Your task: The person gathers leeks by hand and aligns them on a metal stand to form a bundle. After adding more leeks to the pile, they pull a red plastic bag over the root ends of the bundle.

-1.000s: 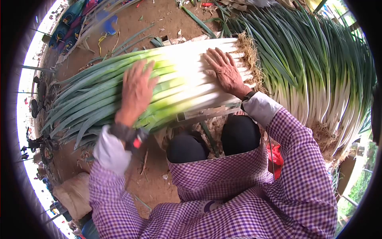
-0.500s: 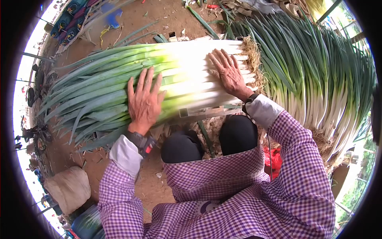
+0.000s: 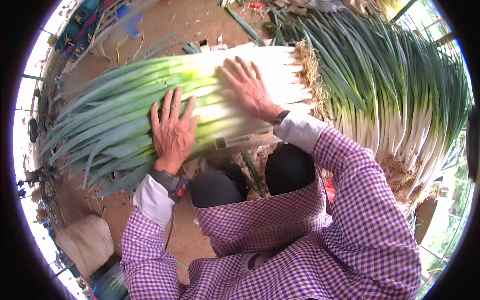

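Note:
A broad layer of long green onions [image 3: 210, 102] lies crosswise in front of my knees, leaves to the left and white stems with roots to the right. My left hand [image 3: 173, 131] rests flat on the green part, fingers spread. On the white stems lies my right hand [image 3: 250, 89], palm down, its fingers stretched out and slightly apart. Neither hand grips anything. Under the onions' near edge, part of a support [image 3: 235, 146] shows; most of it is covered.
A large heap of green onions [image 3: 395, 90] lies at the right, roots toward me. A whitish sack [image 3: 87, 245] sits on the soil at the lower left. Behind the layer, loose leaves [image 3: 244, 25] and a blue object [image 3: 129, 21] lie on the ground.
My right hand has slid left along the white stems, away from the root ends. The left hand stays on the green leaves, almost unmoved. The whole view has shifted slightly.

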`<control>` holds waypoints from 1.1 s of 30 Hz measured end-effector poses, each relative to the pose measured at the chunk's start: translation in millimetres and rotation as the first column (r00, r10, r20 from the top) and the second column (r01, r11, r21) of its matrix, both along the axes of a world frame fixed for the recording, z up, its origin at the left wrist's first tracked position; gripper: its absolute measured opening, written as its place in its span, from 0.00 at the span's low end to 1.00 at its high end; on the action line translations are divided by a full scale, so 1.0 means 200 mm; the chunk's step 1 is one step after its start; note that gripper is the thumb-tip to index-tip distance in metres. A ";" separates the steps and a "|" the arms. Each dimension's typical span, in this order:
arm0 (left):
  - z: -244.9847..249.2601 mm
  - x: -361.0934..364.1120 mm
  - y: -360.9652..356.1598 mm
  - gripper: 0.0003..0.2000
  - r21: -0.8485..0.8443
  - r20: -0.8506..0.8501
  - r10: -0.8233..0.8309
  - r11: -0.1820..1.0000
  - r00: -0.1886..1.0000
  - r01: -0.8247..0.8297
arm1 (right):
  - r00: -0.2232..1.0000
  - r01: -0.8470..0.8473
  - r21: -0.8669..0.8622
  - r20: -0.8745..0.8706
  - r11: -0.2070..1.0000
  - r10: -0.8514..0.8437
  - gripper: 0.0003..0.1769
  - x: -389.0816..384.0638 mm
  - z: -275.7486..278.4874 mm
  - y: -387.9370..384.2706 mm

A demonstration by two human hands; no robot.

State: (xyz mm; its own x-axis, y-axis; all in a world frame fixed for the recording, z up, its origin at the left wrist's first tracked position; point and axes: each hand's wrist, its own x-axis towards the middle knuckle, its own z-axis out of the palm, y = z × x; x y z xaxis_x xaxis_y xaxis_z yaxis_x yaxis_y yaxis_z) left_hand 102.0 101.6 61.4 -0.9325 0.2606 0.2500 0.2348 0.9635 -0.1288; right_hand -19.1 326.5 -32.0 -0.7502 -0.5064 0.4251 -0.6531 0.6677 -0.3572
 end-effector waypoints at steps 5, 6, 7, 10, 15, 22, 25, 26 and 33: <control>0.03 -0.01 0.08 0.28 0.058 -0.015 0.006 0.998 1.000 -0.005 | 0.999 0.045 0.020 -0.031 0.999 -0.044 0.39 0.01 0.01 0.00; 0.04 -0.02 0.10 0.27 0.075 -0.034 -0.003 0.997 0.999 0.005 | 0.998 0.059 0.024 -0.027 0.998 -0.059 0.39 0.01 0.00 0.00; 0.05 -0.04 0.11 0.28 0.055 -0.016 -0.007 0.998 1.000 0.008 | 0.998 0.065 0.026 -0.021 0.998 -0.064 0.39 0.01 0.00 0.00; -0.06 -0.11 0.10 0.30 -0.025 -0.074 0.023 0.999 0.997 -0.025 | 0.997 0.079 0.066 0.006 0.995 -0.079 0.40 0.03 0.02 0.00; -0.12 -0.13 0.08 0.31 -0.066 -0.013 0.048 0.997 0.999 -0.049 | 0.996 0.063 0.107 0.057 0.992 -0.069 0.39 0.01 0.03 -0.01; -0.12 -0.13 0.09 0.31 -0.033 0.004 0.052 0.998 0.999 -0.052 | 0.996 0.090 0.125 0.010 0.988 -0.092 0.36 0.08 0.03 -0.02; -0.10 -0.11 0.09 0.31 0.005 0.010 0.038 0.999 0.999 -0.038 | 0.996 0.087 0.129 -0.025 0.988 -0.085 0.36 0.07 0.01 -0.01; -0.08 -0.10 0.08 0.31 0.109 -0.049 -0.017 0.994 0.999 0.022 | 0.996 0.087 0.125 -0.022 0.988 -0.085 0.36 0.07 0.01 0.00; 0.10 0.53 -0.04 0.17 0.765 -0.086 0.292 0.632 0.952 -0.125 | 0.996 0.085 0.127 -0.018 0.988 -0.083 0.35 0.06 0.02 0.00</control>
State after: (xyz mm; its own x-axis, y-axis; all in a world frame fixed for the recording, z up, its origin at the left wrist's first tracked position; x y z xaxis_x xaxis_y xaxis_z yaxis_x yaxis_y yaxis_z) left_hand 208.7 94.2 80.7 -0.8511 -0.2874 0.4394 0.0678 0.7698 0.6346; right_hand -6.5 326.7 -28.8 -0.7872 -0.4926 0.3710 -0.5969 0.7597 -0.2578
